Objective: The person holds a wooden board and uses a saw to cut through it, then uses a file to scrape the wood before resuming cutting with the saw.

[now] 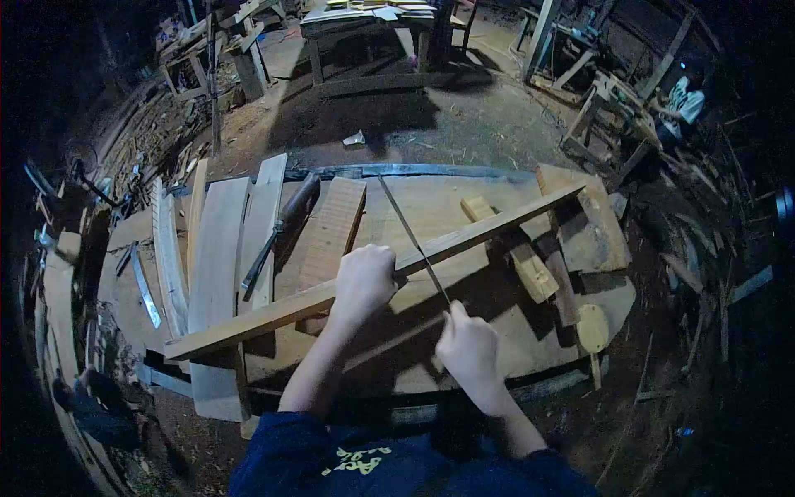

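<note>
A long wooden batten [306, 303] lies slantwise over the workbench, from near left to far right, resting on other boards. My left hand [366, 280] is closed around it near its middle. In my right hand [469, 346] is a thin, dark saw [403, 219], seen nearly edge-on, its long blade pointing away from me. The blade crosses the batten just right of my left hand. My right fist hides the saw's handle. Right of the blade, wooden blocks [532, 269] lie under and beside the batten.
On the workbench [414, 364] lie a wide plank [217, 290], a ribbed board [333, 219], a dark tool [281, 232] and a curved metal blade [145, 286]. A round yellow paddle-shaped piece [592, 329] sits at the right edge. Behind stands another table [364, 81]; a person [684, 103] is at far right.
</note>
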`<move>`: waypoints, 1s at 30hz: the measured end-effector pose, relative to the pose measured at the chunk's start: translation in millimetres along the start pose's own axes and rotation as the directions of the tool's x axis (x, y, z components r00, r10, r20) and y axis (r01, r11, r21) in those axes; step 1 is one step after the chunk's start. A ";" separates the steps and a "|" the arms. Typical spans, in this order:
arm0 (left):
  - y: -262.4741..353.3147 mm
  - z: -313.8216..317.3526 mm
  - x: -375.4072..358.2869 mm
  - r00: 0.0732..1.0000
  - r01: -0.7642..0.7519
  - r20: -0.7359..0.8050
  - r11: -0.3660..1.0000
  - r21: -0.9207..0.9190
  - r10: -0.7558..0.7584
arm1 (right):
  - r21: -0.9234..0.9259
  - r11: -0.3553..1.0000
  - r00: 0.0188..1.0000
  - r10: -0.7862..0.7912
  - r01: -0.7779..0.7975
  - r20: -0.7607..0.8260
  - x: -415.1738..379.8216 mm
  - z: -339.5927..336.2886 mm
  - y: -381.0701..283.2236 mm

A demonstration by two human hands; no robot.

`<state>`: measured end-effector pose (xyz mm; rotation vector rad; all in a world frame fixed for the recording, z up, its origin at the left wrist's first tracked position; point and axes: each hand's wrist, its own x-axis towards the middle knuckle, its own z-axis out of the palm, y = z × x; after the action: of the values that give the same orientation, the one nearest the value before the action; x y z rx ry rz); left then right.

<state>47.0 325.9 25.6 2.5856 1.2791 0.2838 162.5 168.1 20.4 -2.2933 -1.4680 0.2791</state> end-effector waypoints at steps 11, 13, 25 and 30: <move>-3.4 -7.2 3.6 0.999 -0.020 -0.034 0.998 -0.057 0.018 | 0.022 0.999 0.996 0.044 -0.046 0.075 -72.8 -2.4 45.9; -3.2 -6.7 4.2 0.999 -0.020 -0.042 0.998 -0.056 0.018 | 0.010 0.999 0.998 0.041 -0.042 0.046 -70.5 3.2 44.7; -8.3 -1.8 7.8 0.998 -0.028 -0.052 0.999 -0.022 0.027 | 0.177 0.982 0.994 -0.047 0.064 -0.100 -66.8 20.6 50.2; -5.9 -4.9 5.4 0.996 -0.049 -0.075 0.999 -0.024 0.047 | 0.213 0.969 0.975 -0.078 0.122 -0.206 -71.8 37.0 60.2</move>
<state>44.4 334.3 28.8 2.6090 1.2308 0.4070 167.4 89.5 -42.4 -1.9997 -1.3723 0.1734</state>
